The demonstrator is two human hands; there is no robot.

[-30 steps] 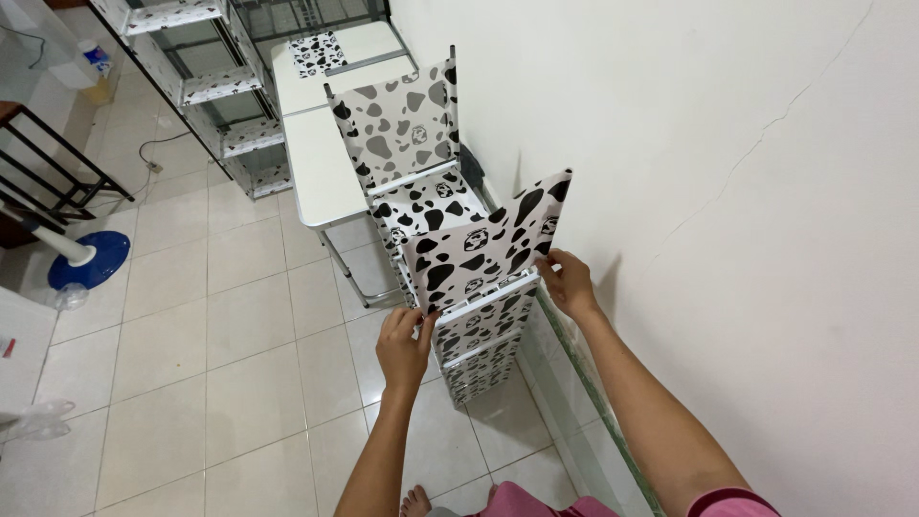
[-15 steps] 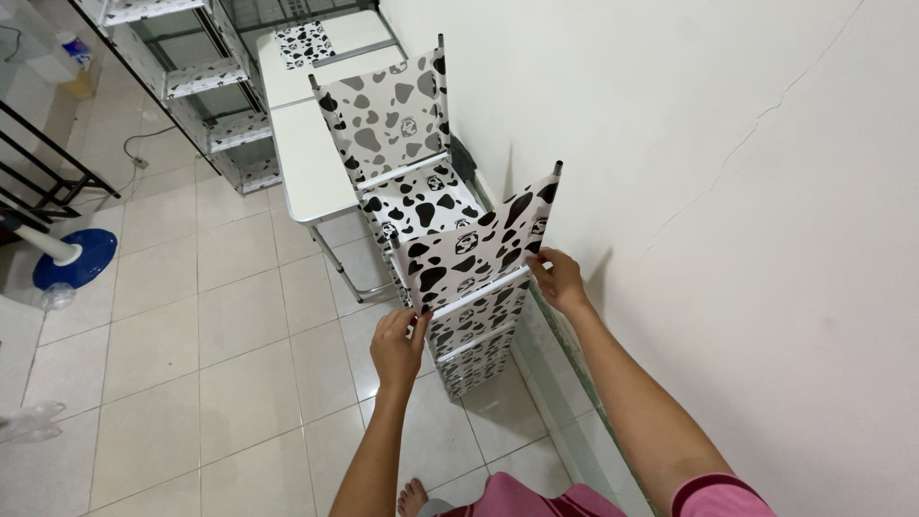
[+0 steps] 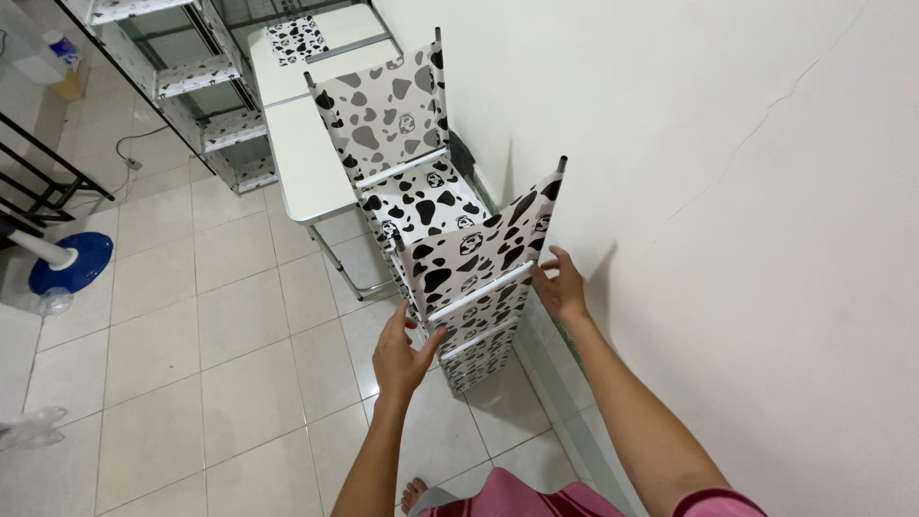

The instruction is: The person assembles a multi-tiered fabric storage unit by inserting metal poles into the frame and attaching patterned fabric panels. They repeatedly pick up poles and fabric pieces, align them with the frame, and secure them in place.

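Note:
A tall narrow rack covered in black-and-white cow-print fabric [image 3: 479, 249] stands against the white wall. Its near side panel rises above a white crossbar [image 3: 479, 292]; the far panel [image 3: 388, 115] stands upright behind the top shelf [image 3: 421, 206]. My left hand [image 3: 402, 349] hovers at the left end of the crossbar, fingers spread, just touching or barely off it. My right hand [image 3: 560, 282] pinches the panel's right post at the bar's other end.
A white folding table [image 3: 302, 153] stands just behind the rack. A second cow-print rack [image 3: 201, 124] is at the top left. A blue fan base [image 3: 72, 263] and a black metal frame [image 3: 38, 182] are at the left on the tiled floor. My bare foot [image 3: 414, 496] is below.
My left hand has let go of the crossbar's left end and drawn back with its fingers apart. The right hand stays at the right post. The view has shifted slightly.

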